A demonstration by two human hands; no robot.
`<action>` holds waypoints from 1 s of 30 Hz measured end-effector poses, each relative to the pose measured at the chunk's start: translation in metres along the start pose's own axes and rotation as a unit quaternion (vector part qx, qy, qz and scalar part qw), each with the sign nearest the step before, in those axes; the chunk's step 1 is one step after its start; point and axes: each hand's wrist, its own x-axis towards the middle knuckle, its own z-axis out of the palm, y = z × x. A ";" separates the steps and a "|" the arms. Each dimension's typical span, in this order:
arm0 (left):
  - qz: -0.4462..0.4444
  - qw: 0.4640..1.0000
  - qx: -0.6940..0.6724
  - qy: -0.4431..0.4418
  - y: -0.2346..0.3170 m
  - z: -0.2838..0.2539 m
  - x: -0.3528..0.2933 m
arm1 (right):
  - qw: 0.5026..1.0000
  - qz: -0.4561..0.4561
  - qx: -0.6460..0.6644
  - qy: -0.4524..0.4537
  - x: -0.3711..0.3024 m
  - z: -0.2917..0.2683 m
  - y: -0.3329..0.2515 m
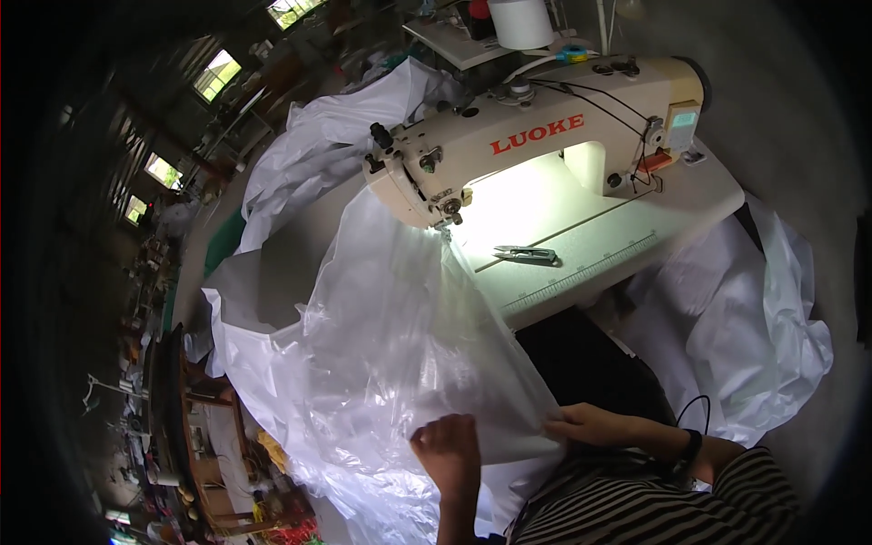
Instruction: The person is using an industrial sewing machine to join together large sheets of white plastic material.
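Below the sewing machine's [536, 127] needle end, the translucent white plastic sheet [381, 336] drapes toward the near side, its right edge running to the right hand [586, 423], which pinches it. Guiding it well probably means keeping that edge straight and lightly taut, without tugging, and clear of the snips [529, 255] on the counter [681, 202]. The right forearm reaches in from the right; the left rises steeply, its hand [447, 445] curled, whether gripping I cannot tell.
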 end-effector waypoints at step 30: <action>-0.075 0.991 0.023 -0.109 -0.160 0.100 0.179 | 0.756 -0.114 -0.572 0.297 0.131 -0.028 -0.127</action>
